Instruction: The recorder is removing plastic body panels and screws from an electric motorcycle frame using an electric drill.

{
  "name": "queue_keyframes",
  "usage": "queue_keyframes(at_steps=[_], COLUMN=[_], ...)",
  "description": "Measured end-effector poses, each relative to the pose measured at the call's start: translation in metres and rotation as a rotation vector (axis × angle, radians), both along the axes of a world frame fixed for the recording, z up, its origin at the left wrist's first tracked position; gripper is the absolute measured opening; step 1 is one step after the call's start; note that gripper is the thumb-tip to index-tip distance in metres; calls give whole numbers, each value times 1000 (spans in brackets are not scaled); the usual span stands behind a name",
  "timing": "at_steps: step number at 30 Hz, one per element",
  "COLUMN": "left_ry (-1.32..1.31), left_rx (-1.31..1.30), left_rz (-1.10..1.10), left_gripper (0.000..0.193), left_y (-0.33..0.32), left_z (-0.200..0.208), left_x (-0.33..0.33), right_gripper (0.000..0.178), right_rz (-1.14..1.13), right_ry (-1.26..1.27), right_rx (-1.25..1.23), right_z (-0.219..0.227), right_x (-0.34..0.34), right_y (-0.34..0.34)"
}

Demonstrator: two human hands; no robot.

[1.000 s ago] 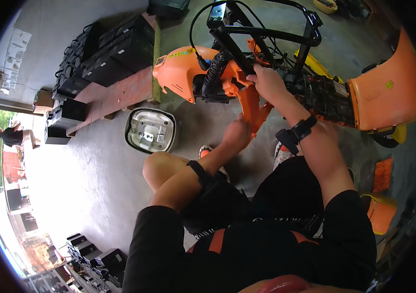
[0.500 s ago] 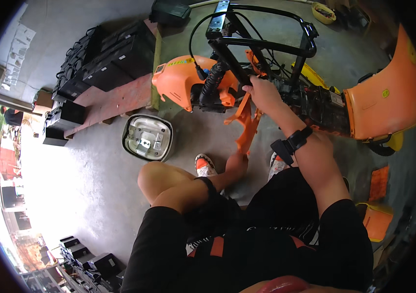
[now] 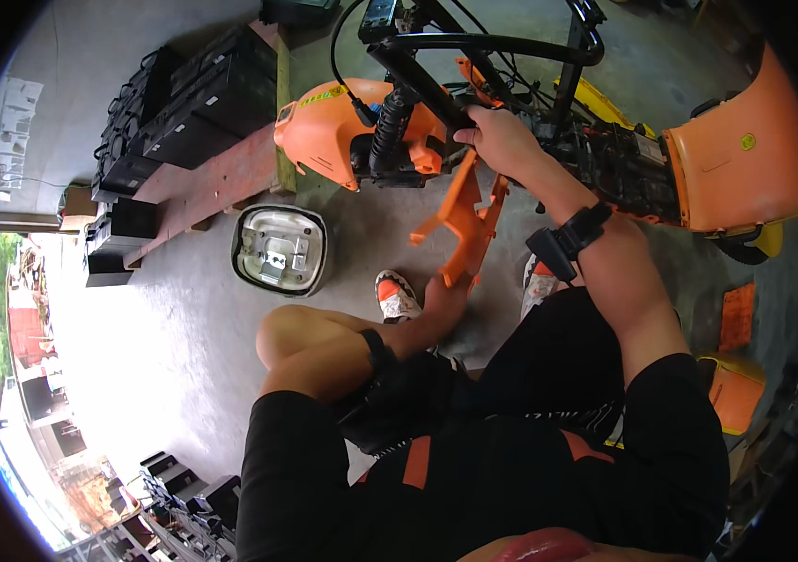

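A partly stripped scooter with a black tube frame (image 3: 483, 42) lies across the floor ahead of me. My right hand (image 3: 504, 142) is closed round a black frame tube, thumb in front and fingers mostly hidden behind it. Just under that hand hangs a forked orange plastic panel (image 3: 465, 220), slanting down toward my feet. Its lower end is in my left hand (image 3: 446, 288), whose fingers are largely covered by the panel. Left of the tube are a black coil-spring shock absorber (image 3: 388, 136) and a rounded orange body cover (image 3: 324, 131).
A white-lined open shell (image 3: 280, 258) rests on the floor at left. Beyond it, black cases (image 3: 212, 98) stand on a reddish wooden pallet (image 3: 212, 192). The scooter's large orange front shield (image 3: 741, 155) rises at right, with orange pieces (image 3: 738, 317) on the floor below it.
The orange panel has swung slightly left and its lower end has risen a little with my left hand. My right hand stays on the tube. The view has shifted slightly.
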State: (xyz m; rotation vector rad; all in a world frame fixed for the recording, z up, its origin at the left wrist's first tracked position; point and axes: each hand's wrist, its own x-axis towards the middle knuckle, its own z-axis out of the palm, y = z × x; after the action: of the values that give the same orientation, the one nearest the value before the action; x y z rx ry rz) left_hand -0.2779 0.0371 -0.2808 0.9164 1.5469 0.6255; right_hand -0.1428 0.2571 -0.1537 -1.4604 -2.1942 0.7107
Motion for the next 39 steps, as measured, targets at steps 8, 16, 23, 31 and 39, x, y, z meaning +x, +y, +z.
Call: queue_keyframes(at_steps=[8, 16, 23, 31, 39], left_ry=[12, 165, 626, 689, 811], left_rx=[-35, 26, -142, 280, 334], left_rz=[-135, -270, -627, -510, -739], left_gripper=[43, 39, 37, 28, 27], left_y=[-47, -70, -66, 31, 61], left_z=[30, -5, -6, 58, 82], left_x=[1, -21, -40, -61, -63], right_gripper=[36, 35, 34, 35, 37], right_rz=[-14, 26, -4, 7, 88], right_ry=[-76, -149, -174, -280, -188], right_rx=[53, 96, 127, 155, -28], right_z=[-7, -5, -10, -3, 6], right_x=[-4, -5, -10, -9, -3], right_y=[-1, -5, -7, -18, -60])
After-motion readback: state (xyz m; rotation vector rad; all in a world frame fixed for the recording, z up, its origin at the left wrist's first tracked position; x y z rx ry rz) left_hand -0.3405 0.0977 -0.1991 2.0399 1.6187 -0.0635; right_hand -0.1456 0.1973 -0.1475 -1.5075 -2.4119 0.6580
